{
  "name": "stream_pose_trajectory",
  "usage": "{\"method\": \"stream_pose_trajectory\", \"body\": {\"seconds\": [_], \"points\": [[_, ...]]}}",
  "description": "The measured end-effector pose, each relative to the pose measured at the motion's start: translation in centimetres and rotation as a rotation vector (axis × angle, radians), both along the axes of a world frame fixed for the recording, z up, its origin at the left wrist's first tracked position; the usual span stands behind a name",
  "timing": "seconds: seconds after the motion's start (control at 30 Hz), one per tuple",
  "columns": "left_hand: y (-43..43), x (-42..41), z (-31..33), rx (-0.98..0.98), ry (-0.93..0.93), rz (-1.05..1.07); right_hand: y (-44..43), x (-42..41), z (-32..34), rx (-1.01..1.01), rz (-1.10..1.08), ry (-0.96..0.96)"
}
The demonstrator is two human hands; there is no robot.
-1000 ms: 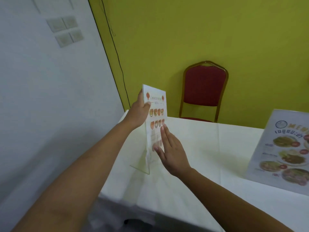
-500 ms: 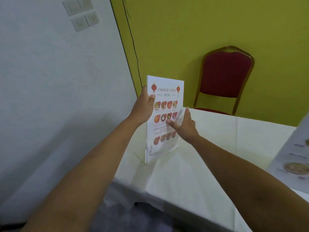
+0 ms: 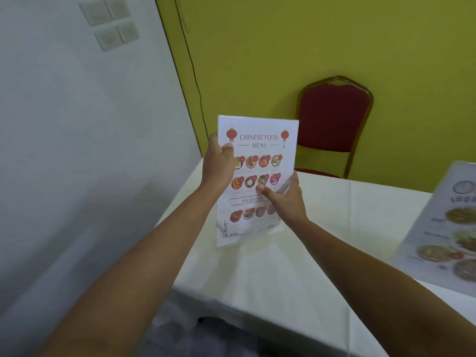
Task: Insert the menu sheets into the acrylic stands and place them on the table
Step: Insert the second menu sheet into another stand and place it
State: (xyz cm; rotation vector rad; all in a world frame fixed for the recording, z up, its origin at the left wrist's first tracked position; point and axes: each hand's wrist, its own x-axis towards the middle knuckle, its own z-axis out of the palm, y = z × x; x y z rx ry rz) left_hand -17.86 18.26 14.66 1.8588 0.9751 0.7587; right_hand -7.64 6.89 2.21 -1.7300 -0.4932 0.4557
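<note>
Left hand [image 3: 217, 166] grips the menu stand's [image 3: 257, 148] left edge, right hand [image 3: 286, 199] pinches its right edge; probably squaring it on the tabletop [image 3: 296, 266].

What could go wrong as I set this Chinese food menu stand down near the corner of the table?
The Chinese food menu stand sits close to the table corner and its left edge, so a nudge could tip it off. The left hand and right hand grip only its side edges; letting go unevenly might leave it skewed or topple it. The tablecloth looks loose, so the base could slide.
</note>
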Motion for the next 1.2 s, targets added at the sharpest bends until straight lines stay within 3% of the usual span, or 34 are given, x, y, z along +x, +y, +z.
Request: {"method": "stream_pose_trajectory", "body": {"seconds": [0.27,0.4,0.9,1.07,1.2], "points": [[-4.9,5.7,-2.0,-0.142,-0.05,-0.161,-8.2,3.3,0.6,-0.264,-0.353,-0.116],[-7.3,7.4,-3.6,-0.173,-0.094,-0.216,-11.6,4.0,-0.2,-0.288,-0.447,-0.144],[-10.1,4.7,-9.7,-0.127,-0.028,-0.309,-15.4,3.1,-3.6,-0.227,-0.448,-0.149],[-10.9,3.0,-14.3,-0.087,0.092,-0.239,-16.8,2.8,-4.5,-0.385,-0.409,-0.247],[-12.1,2.9,-15.9,-0.091,0.121,-0.227,-17.4,2.6,-4.8,-0.283,-0.307,-0.213]]}}
